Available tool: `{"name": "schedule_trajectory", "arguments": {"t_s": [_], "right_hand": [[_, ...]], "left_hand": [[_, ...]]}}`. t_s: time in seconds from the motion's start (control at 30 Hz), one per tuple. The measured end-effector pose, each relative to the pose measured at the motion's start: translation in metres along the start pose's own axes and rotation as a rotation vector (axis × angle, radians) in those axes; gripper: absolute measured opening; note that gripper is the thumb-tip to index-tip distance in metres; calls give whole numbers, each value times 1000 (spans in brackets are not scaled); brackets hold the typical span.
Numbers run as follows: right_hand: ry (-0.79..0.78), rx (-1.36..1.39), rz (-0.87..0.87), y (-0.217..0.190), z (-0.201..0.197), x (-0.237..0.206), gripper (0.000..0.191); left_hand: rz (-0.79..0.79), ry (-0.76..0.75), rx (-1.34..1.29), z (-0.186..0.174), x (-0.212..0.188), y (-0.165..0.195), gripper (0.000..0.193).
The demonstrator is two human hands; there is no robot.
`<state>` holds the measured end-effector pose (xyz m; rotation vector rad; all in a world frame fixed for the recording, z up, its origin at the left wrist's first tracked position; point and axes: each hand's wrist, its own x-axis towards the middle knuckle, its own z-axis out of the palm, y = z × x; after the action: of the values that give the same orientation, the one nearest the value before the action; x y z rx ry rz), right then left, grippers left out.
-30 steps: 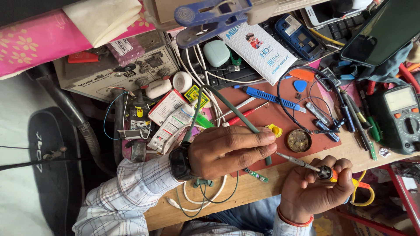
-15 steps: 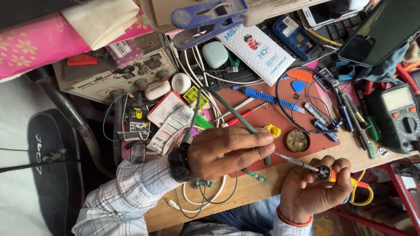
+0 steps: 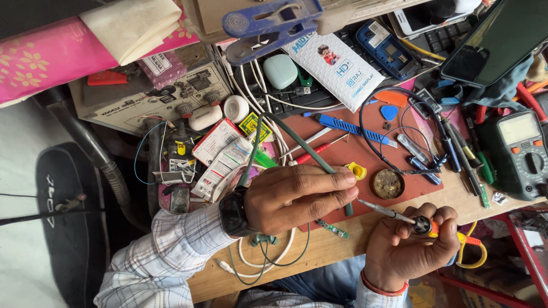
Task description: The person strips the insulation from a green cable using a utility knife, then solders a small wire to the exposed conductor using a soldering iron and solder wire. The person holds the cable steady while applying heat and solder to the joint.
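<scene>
Soldering iron: soldering iron (image 3: 374, 208) with a slim metal tip and a grey-green cable (image 3: 297, 142) that loops up over the bench; it lies across the front edge of the red mat, its tip pointing toward the right hand.
Small part: small dark round part (image 3: 422, 225) with an orange rim, held just off the front edge of the bench, touching or just at the iron's tip; its kind is too small to tell.
Left hand: left hand (image 3: 297, 197) reaches in from the lower left, knuckles up, fingers curled shut around the iron's handle; a dark watch (image 3: 233, 212) sits on the wrist, above a checked sleeve.
Right hand: right hand (image 3: 408, 245) comes up from below the front edge, fingers closed on the small part, a red band at the wrist.
Bench: wooden bench (image 3: 342, 245) crowded with tools; a red mat (image 3: 365, 148) covers its middle.
On the mat: blue-handled knife (image 3: 342, 124), a round tin (image 3: 389, 183) just beside the iron's tip, a yellow bit (image 3: 357, 170) next to the left fingers.
Right edge: green multimeter (image 3: 519, 151).
Back edge: grey power supply (image 3: 148, 102) at the back left corner, a blue clamp (image 3: 268, 25), a white packet (image 3: 334, 68).
Left of the bench: pink flowered cloth (image 3: 51, 57) and a dark hose (image 3: 97, 159).
</scene>
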<state>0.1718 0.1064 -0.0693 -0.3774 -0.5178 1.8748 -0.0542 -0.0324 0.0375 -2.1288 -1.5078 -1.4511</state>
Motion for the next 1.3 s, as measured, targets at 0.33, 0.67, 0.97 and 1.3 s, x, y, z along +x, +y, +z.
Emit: {"name": "schedule_trajectory", "arguments": {"t_s": [0.33,0.67,0.97,1.3], "right_hand": [[2,1,-11,1,1,0,28],[26,-18,-10,0,3,0,31],[15,-8,1,-1,3,0,29],[18,-28,-3,0,2,0,27]], "left_hand": [[7,-10,7,-1,1,0,32],[3,-7,3,-1,1,1,32],[6,-10,16,-1,1,1,32],[1,-11,5,-1,1,2,33]]}}
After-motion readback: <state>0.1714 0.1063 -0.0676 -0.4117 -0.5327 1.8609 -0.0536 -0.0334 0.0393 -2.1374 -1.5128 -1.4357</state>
